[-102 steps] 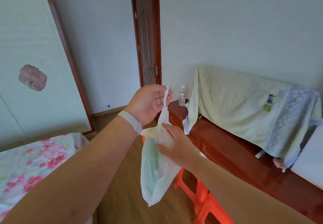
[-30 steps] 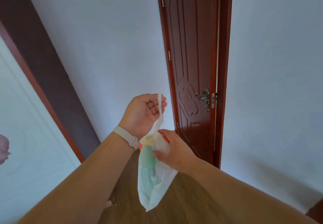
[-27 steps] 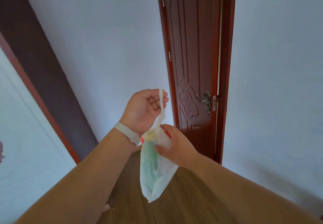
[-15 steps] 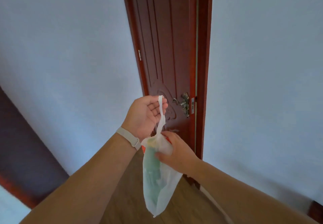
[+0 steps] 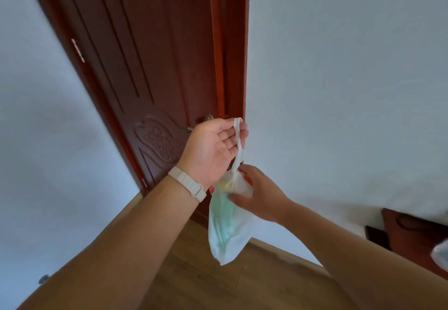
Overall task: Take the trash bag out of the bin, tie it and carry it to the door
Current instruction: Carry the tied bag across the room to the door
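Observation:
A small white trash bag (image 5: 226,234) with green and yellow contents hangs in front of me, its top drawn into a thin twisted strip. My left hand (image 5: 213,147), palm up with a pale wristband, has that strip running over its fingers. My right hand (image 5: 257,194) grips the bag just under the gathered neck. The dark red wooden door (image 5: 150,67) is shut and stands directly behind my hands; its metal handle is mostly hidden by my left hand.
White walls flank the door on both sides. Wood floor (image 5: 194,280) lies below the bag. A dark red piece of furniture (image 5: 412,234) sits at the lower right, and a small round doorstop (image 5: 43,278) is low on the left wall.
I have walked from beside the bed and dresser up to the door, which now fills the view. Both hands keep the same hold on the bag throughout.

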Action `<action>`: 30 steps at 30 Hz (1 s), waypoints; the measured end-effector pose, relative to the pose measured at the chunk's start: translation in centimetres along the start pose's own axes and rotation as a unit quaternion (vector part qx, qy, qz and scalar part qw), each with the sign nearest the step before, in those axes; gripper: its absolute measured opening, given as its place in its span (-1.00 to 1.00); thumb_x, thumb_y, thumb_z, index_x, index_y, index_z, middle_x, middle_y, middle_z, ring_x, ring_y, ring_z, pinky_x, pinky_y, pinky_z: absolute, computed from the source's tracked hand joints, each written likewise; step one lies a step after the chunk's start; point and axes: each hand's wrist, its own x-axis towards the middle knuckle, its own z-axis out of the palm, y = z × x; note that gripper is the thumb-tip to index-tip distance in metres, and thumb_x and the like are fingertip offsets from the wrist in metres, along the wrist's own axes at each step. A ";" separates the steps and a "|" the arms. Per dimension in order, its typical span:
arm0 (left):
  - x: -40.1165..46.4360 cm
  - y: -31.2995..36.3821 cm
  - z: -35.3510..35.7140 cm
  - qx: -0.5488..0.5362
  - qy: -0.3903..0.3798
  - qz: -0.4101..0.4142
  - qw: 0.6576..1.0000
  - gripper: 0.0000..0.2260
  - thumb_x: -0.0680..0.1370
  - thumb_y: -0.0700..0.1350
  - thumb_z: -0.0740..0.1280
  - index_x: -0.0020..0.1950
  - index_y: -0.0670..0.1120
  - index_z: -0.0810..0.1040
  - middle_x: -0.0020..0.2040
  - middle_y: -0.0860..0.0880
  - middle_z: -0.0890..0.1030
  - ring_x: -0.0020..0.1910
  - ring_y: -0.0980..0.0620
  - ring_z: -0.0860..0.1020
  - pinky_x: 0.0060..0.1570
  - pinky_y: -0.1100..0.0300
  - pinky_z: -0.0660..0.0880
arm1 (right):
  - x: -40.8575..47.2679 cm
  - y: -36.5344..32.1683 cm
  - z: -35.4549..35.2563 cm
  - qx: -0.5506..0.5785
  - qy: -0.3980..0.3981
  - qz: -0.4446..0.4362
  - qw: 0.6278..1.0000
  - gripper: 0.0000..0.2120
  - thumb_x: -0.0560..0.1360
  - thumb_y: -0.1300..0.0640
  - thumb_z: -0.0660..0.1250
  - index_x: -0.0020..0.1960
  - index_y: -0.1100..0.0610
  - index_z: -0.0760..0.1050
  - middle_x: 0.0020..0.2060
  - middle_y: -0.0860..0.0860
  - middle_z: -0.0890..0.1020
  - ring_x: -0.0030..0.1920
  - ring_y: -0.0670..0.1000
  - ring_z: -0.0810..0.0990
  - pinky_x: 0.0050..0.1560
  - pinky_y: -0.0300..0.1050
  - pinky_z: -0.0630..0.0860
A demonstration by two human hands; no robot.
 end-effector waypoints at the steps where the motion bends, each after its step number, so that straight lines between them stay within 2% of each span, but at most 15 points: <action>1: 0.8 0.0 -0.4 0.004 -0.009 -0.014 1.000 -0.78 0.54 -0.24 0.21 0.10 -0.29 0.53 -0.09 -0.16 0.61 -0.03 -0.08 0.59 0.32 0.02 0.42 | 0.5 0.3 0.5 0.011 0.013 0.016 1.000 -0.34 0.37 -0.12 0.50 0.39 -0.04 0.32 0.21 -0.13 0.48 0.12 -0.08 0.51 0.11 -0.18 0.48; 4: 3.3 -0.6 -1.6 0.017 -0.023 -0.050 0.998 -0.82 0.54 -0.23 0.21 0.07 -0.25 0.53 -0.11 -0.13 0.61 -0.05 -0.05 0.59 0.36 0.02 0.38 | 1.8 1.4 2.0 0.028 0.029 0.060 0.997 -0.34 0.37 -0.11 0.50 0.39 -0.04 0.33 0.21 -0.13 0.50 0.09 -0.11 0.51 0.09 -0.23 0.46; 7: 6.0 -2.1 -3.0 0.026 -0.010 -0.077 0.997 -0.78 0.54 -0.24 0.21 0.15 -0.27 0.52 -0.08 -0.14 0.60 -0.03 -0.06 0.60 0.33 0.03 0.40 | 3.1 3.2 3.4 0.028 0.025 0.083 0.996 -0.35 0.38 -0.12 0.48 0.40 -0.04 0.34 0.23 -0.12 0.50 0.12 -0.08 0.52 0.13 -0.19 0.47; 11: 9.9 -5.8 -5.6 0.037 0.022 -0.115 0.992 -0.79 0.55 -0.24 0.22 0.13 -0.26 0.52 -0.09 -0.15 0.61 -0.04 -0.06 0.60 0.27 0.06 0.46 | 4.2 7.9 6.0 0.015 -0.016 0.123 0.992 -0.34 0.40 -0.15 0.45 0.42 -0.04 0.32 0.28 -0.12 0.48 0.20 -0.03 0.51 0.17 -0.13 0.48; 17: 14.9 -15.4 -11.7 0.076 0.100 -0.204 0.971 -0.85 0.53 -0.25 0.26 0.06 -0.25 0.55 -0.17 -0.12 0.61 -0.08 -0.05 0.59 0.14 0.10 0.51 | 3.8 17.6 10.0 0.005 -0.095 0.193 0.977 -0.38 0.43 -0.07 0.45 0.43 -0.08 0.31 0.36 -0.09 0.44 0.26 -0.04 0.50 0.18 -0.15 0.47; 21: 17.2 -23.6 -15.7 0.110 0.136 -0.273 0.946 -0.90 0.53 -0.24 0.27 0.00 -0.22 0.54 -0.20 -0.08 0.57 -0.11 -0.02 0.56 -0.09 0.13 0.54 | 2.2 23.8 11.7 -0.002 -0.106 0.259 0.960 -0.44 0.49 -0.03 0.40 0.44 -0.05 0.33 0.37 -0.05 0.46 0.27 0.03 0.51 0.18 -0.12 0.48; 25: 20.3 -31.9 -19.1 0.182 0.144 -0.321 0.918 -0.91 0.53 -0.22 0.26 -0.14 -0.23 0.51 -0.29 -0.08 0.51 -0.18 -0.02 0.53 -0.15 0.16 0.51 | 1.8 30.5 13.7 -0.007 -0.101 0.327 0.940 -0.52 0.50 -0.09 0.34 0.39 -0.05 0.38 0.31 -0.06 0.53 0.25 0.03 0.53 0.17 -0.04 0.50; 28: 23.1 -37.6 -21.6 0.278 0.117 -0.337 0.892 -0.90 0.56 -0.25 0.22 -0.12 -0.23 0.48 -0.23 -0.15 0.47 -0.13 -0.03 0.53 -0.34 0.32 0.55 | 1.7 35.2 15.3 -0.025 -0.092 0.366 0.926 -0.51 0.50 -0.12 0.31 0.40 -0.09 0.36 0.34 -0.07 0.50 0.27 0.02 0.51 0.18 -0.01 0.51; 30: 25.0 -41.3 -23.5 0.360 0.084 -0.331 0.868 -0.91 0.55 -0.29 0.20 -0.10 -0.20 0.48 -0.16 -0.18 0.49 -0.10 -0.08 0.52 -0.20 0.25 0.54 | 1.6 38.1 16.7 -0.048 -0.100 0.373 0.921 -0.48 0.51 -0.11 0.30 0.44 -0.08 0.32 0.40 -0.08 0.42 0.30 0.03 0.48 0.18 -0.05 0.48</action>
